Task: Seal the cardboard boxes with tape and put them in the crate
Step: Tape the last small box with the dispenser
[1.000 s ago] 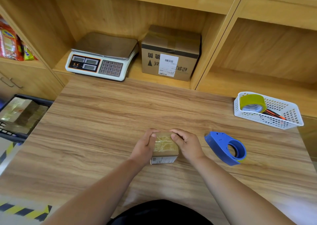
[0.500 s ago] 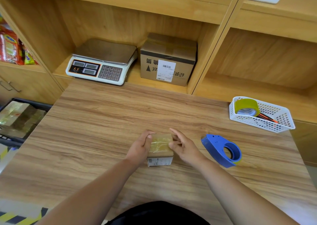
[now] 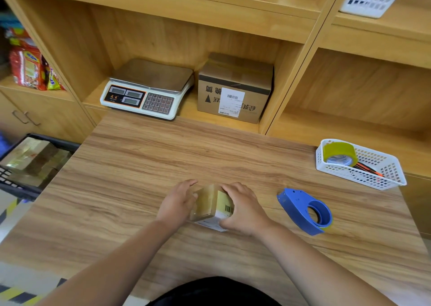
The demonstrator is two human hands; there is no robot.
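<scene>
Seemingly box (image 3: 211, 206) taped, glossy, tilted on table (image 3: 140, 177) between hands. Left hand (image 3: 178, 203) flat against its side, fingers straight; right hand (image 3: 245, 209) curled over top, gripping. Dispenser (image 3: 305, 212) idle at 3 o'clock. Crate (image 3: 58, 142) at 9 o'clock holds other boxes (image 3: 30, 158); transfer left.

Bare forearms (image 3: 109, 261), black garment (image 3: 214, 291) below

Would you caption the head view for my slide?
Left hand and right hand hold a taped box on the table, tape dispenser nearby.
</scene>
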